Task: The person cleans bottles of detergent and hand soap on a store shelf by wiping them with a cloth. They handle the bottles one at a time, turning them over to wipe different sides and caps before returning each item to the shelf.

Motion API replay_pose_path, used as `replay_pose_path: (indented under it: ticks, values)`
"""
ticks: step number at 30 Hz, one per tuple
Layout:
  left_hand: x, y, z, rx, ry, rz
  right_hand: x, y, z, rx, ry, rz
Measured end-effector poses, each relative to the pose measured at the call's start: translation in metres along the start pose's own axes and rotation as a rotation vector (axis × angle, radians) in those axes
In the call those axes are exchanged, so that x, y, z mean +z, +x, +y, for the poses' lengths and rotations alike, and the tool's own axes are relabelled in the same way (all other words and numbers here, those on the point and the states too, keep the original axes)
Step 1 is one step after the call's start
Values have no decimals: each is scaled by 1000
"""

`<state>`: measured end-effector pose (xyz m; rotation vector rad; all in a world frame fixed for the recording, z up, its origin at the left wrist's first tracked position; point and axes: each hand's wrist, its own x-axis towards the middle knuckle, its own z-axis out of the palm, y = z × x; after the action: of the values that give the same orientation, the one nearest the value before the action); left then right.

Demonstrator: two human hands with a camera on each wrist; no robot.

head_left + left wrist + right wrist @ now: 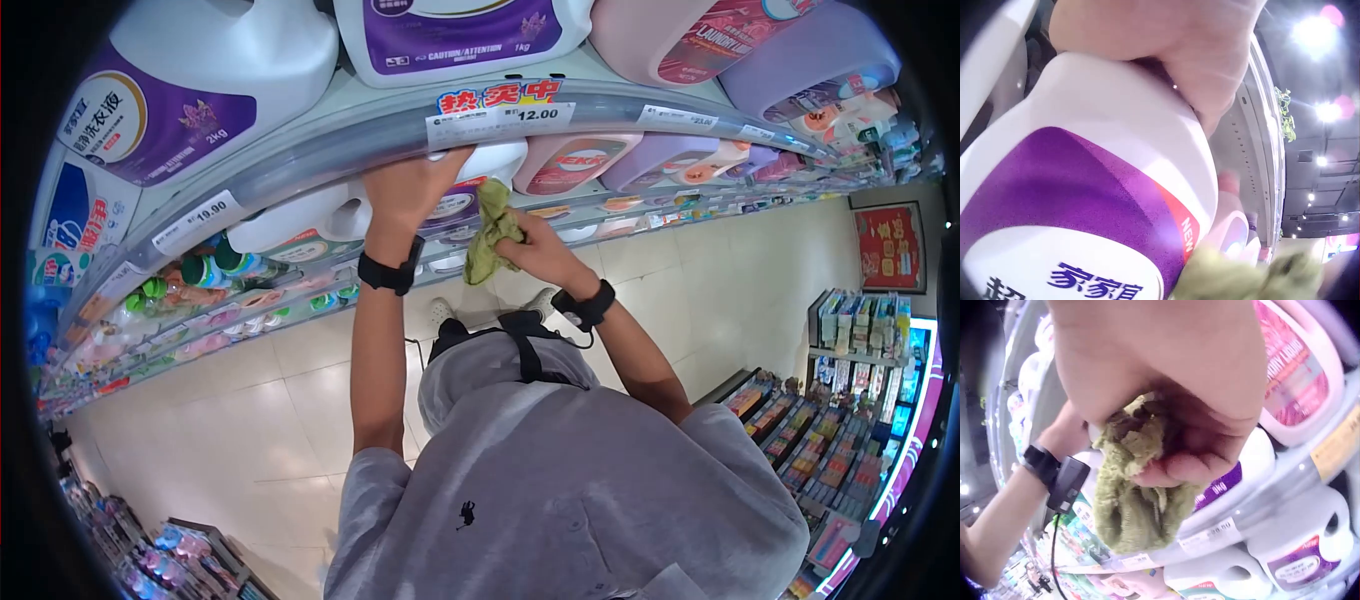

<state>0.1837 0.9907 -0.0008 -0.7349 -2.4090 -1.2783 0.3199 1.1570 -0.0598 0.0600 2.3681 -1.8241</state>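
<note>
My left hand reaches in below the edge of the upper shelf. In the left wrist view it grips the top of a white laundry detergent bottle with a purple label; the cap and most of the fingertips are hidden. My right hand holds a crumpled green cloth, bunched in curled fingers, and the cloth hangs down in the right wrist view. This hand is close in front of the same shelf row, just right of the bottle.
A curved shelf edge with price tags runs above my hands. Large detergent bottles stand on the upper shelf, among them a white one. A pink bottle stands right of my left hand. Behind me are tiled floor and another display rack.
</note>
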Motion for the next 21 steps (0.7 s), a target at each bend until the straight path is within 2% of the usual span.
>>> replay_pose_path:
  ticks: [2,3,6,7,9,12,13,14,16,18,21]
  values:
    - [-1,0,-7,94,-23,24,-13,4,-23,-213,22,122]
    - [-6,-1,-7,94,-49,-26,-18,6,-30,-317,40,182]
    - [-10,-2,-2,-117,-52,-111,-31,29,-42,-137,-97,244]
    - [-8,-3,-5,-33,-85,-44,-27,35,-29,-212,-218,262]
    - [0,-3,-17,134,-147,96,-7,22,-14,-300,-280,303]
    - [1,-4,-19,119,-138,97,4,15,-14,-352,-439,251]
    - [2,-2,-20,184,-111,126,-2,21,-24,-360,-484,251]
    - [0,-5,-18,141,-134,96,-8,27,-34,-366,-530,256]
    - [-4,-4,-12,64,-186,39,-24,36,-63,-212,-326,191]
    - [-2,-3,-15,93,-128,63,-40,41,-61,-83,-252,227]
    - [-1,-3,-12,84,-109,82,-32,26,-40,-208,-275,365]
